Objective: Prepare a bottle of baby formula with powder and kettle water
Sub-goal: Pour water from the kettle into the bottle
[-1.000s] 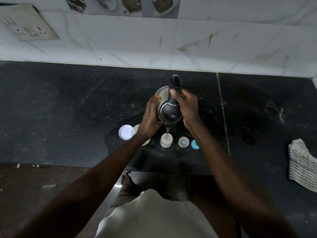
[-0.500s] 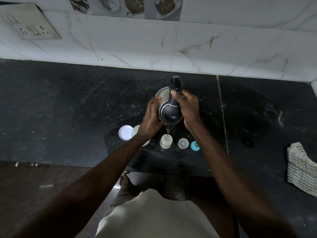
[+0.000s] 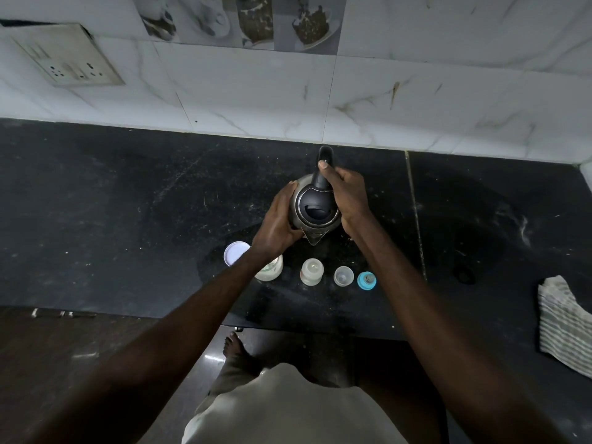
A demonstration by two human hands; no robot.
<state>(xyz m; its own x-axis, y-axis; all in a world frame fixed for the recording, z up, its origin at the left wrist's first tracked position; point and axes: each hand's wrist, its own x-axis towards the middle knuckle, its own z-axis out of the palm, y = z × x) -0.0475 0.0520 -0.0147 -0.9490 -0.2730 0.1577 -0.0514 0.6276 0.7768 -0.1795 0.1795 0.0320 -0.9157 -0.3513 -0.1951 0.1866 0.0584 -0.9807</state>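
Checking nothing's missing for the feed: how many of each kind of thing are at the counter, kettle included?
Kettle: 1
Baby bottle: 1
Powder tub: 1
White lid: 1
Clear cap: 1
Blue teat ring: 1
Striped cloth: 1
Total: 7

The left hand (image 3: 275,224) cups the kettle (image 3: 317,209) and covers its left flank. The right hand (image 3: 347,197) wraps the handle, so only the handle's far end shows. Whether the kettle touches the surface (image 3: 128,203) cannot be told. The left forearm crosses the white tub (image 3: 272,271) near the front edge, hiding its mouth. How full the bottle (image 3: 311,271) is cannot be told. The striped cloth (image 3: 563,328) at the surface's right end is cut by the picture's edge.
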